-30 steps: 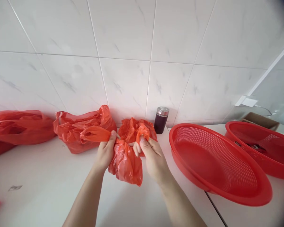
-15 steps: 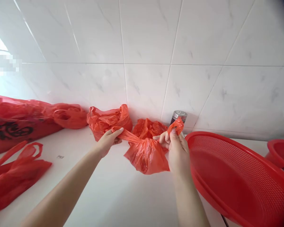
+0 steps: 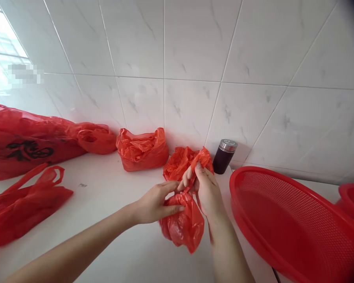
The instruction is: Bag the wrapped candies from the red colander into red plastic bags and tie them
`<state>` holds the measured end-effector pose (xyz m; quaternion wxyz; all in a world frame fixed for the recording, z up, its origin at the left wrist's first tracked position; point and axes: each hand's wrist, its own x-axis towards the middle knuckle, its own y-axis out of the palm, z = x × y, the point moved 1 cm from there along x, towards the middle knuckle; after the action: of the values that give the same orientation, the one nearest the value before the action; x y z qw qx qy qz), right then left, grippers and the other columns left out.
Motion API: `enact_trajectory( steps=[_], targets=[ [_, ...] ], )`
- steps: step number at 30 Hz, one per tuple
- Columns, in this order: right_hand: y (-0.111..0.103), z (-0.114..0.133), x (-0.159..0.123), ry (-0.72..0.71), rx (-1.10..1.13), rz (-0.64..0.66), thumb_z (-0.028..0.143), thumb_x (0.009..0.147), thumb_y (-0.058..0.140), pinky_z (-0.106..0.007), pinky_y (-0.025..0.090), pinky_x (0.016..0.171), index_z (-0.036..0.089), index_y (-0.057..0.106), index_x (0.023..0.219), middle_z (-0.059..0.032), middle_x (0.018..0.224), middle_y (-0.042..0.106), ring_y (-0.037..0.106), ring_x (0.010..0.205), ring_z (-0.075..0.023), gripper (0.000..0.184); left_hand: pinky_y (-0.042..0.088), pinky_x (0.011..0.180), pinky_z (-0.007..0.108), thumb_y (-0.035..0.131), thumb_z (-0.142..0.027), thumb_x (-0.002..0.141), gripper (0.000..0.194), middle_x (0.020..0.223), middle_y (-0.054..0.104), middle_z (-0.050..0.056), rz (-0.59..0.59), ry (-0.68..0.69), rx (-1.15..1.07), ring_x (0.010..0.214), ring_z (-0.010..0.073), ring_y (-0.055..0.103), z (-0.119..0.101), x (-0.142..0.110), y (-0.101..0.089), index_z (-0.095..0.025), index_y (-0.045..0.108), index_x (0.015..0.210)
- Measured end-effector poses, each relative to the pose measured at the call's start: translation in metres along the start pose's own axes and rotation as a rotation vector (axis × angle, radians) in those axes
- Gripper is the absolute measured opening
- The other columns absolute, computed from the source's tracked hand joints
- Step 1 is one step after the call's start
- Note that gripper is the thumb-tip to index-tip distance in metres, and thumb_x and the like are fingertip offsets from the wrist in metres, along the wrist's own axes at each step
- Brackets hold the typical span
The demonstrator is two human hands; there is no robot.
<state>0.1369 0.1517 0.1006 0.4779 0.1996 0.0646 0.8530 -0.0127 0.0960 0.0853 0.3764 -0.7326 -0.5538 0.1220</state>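
Left hand (image 3: 156, 204) has moved inward from the outstretched handle to the neck of the held bag (image 3: 187, 228). Both hands now meet at this neck; the handles are no longer pulled apart, and the body hangs narrower, with its neck drawn tight.

Right hand (image 3: 208, 190): closed on a gathered end (image 3: 203, 156) of the bag's film. Left hand: thumb flat across the bag's front, fingertips partly hidden at the neck; whether they grip cannot be told. Bag position: below center of the frame, above the tabletop (image 3: 106, 232).

Materials, largest to smallest:
- Wall (image 3: 135, 43), top of frame: glossy, grey-veined tiles.
- Basin (image 3: 271, 220), lower right: red, rigid, oval in view, perforated side.
- Printed bag (image 3: 47, 163), left edge: red film, black marking.
- Box-shaped bag (image 3: 141, 159), center: crumpled top, squared base.
- Held bag: thin, shiny, creased film, rounded.
- Flask (image 3: 222, 160), right of center: dark cylinder, metallic cap.
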Motion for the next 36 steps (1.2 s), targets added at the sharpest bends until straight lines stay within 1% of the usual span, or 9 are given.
enact_trajectory(
  steps=[3, 6, 8, 11, 15, 20, 28, 32, 36],
  targets=[
    [0.000, 0.000, 0.000, 0.058, -0.172, -0.012, 0.060, 0.094, 0.042, -0.025, 0.046, 0.057, 0.020, 0.062, 0.094, -0.0054, 0.085, 0.065, 0.064, 0.077, -0.0182, 0.045, 0.041, 0.057, 0.026, 0.060, -0.036, 0.084, 0.019, 0.071, 0.057, -0.004, -0.046, -0.208, 0.008, 0.062, 0.0132, 0.050, 0.003, -0.009, -0.005, -0.021, 0.050, 0.079],
    [-0.001, -0.002, -0.003, 0.096, -0.516, 0.067, 0.054, 0.083, 0.063, -0.032, 0.048, 0.081, 0.029, 0.055, 0.126, -0.0054, 0.118, 0.061, 0.059, 0.107, -0.0228, 0.050, 0.035, 0.053, 0.025, 0.058, -0.046, 0.084, 0.030, 0.065, 0.048, -0.006, -0.197, -0.363, -0.003, 0.058, 0.0126, 0.044, 0.007, -0.016, -0.014, -0.021, 0.044, 0.074],
    [-0.003, -0.008, -0.003, 0.134, -0.707, 0.168, 0.044, 0.076, 0.072, -0.034, 0.047, 0.081, 0.030, 0.059, 0.121, -0.0047, 0.119, 0.061, 0.057, 0.108, -0.0249, 0.049, 0.034, 0.053, 0.025, 0.057, -0.051, 0.083, 0.034, 0.068, 0.046, -0.005, -0.259, -0.415, -0.027, 0.060, 0.0131, 0.043, 0.012, -0.021, -0.021, -0.021, 0.041, 0.074],
    [-0.007, -0.024, 0.003, 0.179, -0.801, 0.232, 0.025, 0.083, 0.057, -0.029, 0.045, 0.064, 0.024, 0.065, 0.091, -0.0015, 0.089, 0.067, 0.061, 0.079, -0.0195, 0.012, 0.032, 0.053, 0.025, 0.068, -0.049, 0.073, 0.041, 0.070, 0.043, -0.006, -0.280, -0.468, 0.020, 0.061, 0.0127, 0.040, 0.021, -0.029, -0.032, -0.023, 0.037, 0.074],
    [-0.009, -0.044, 0.013, 0.154, -0.740, 0.214, 0.008, 0.080, 0.045, -0.026, 0.046, 0.067, 0.023, 0.064, 0.086, 0.0018, 0.088, 0.069, 0.062, 0.077, -0.0151, 0.024, 0.034, 0.053, 0.025, 0.070, -0.044, 0.069, 0.035, 0.067, 0.051, -0.006, -0.160, -0.607, 0.110, 0.060, 0.0148, 0.044, 0.032, -0.044, -0.041, -0.024, 0.044, 0.082],
    [-0.006, -0.050, 0.014, 0.114, -0.788, 0.195, 0.012, 0.086, 0.047, -0.031, 0.047, 0.081, 0.025, 0.064, 0.104, -0.0025, 0.105, 0.068, 0.063, 0.095, -0.0173, 0.027, 0.041, 0.060, 0.030, 0.057, -0.040, 0.077, 0.017, 0.075, 0.066, 0.001, -0.164, -0.659, 0.235, 0.068, 0.0208, 0.057, 0.037, -0.070, -0.061, -0.024, 0.060, 0.082],
    [-0.009, -0.039, 0.013, 0.128, -0.879, 0.157, 0.037, 0.091, 0.051, -0.035, 0.048, 0.076, 0.028, 0.062, 0.107, -0.0030, 0.104, 0.067, 0.063, 0.090, -0.0207, 0.021, 0.040, 0.057, 0.029, 0.052, -0.051, 0.080, 0.030, 0.065, 0.065, 0.000, -0.379, -0.875, 0.491, 0.060, 0.0224, 0.059, 0.065, -0.149, -0.121, -0.023, 0.063, 0.084],
    [-0.004, -0.037, 0.009, 0.144, -0.881, 0.237, 0.038, 0.092, 0.051, -0.037, 0.047, 0.082, 0.029, 0.062, 0.107, -0.0031, 0.107, 0.067, 0.062, 0.099, -0.0215, 0.021, 0.044, 0.072, 0.033, 0.047, -0.053, 0.083, 0.045, 0.094, 0.071, 0.007, -0.400, -0.981, 0.670, 0.084, 0.0284, 0.063, 0.091, -0.195, -0.150, -0.019, 0.063, 0.110],
    [0.000, -0.038, 0.007, 0.160, -0.887, 0.287, 0.037, 0.092, 0.051, -0.036, 0.046, 0.083, 0.029, 0.062, 0.108, -0.0029, 0.109, 0.066, 0.061, 0.101, -0.0211, 0.021, 0.039, 0.091, 0.041, 0.041, -0.052, 0.087, 0.055, 0.125, 0.058, 0.014, -0.418, -1.033, 0.764, 0.110, 0.0348, 0.054, 0.099, -0.224, -0.168, -0.015, 0.056, 0.126]
  ],
)
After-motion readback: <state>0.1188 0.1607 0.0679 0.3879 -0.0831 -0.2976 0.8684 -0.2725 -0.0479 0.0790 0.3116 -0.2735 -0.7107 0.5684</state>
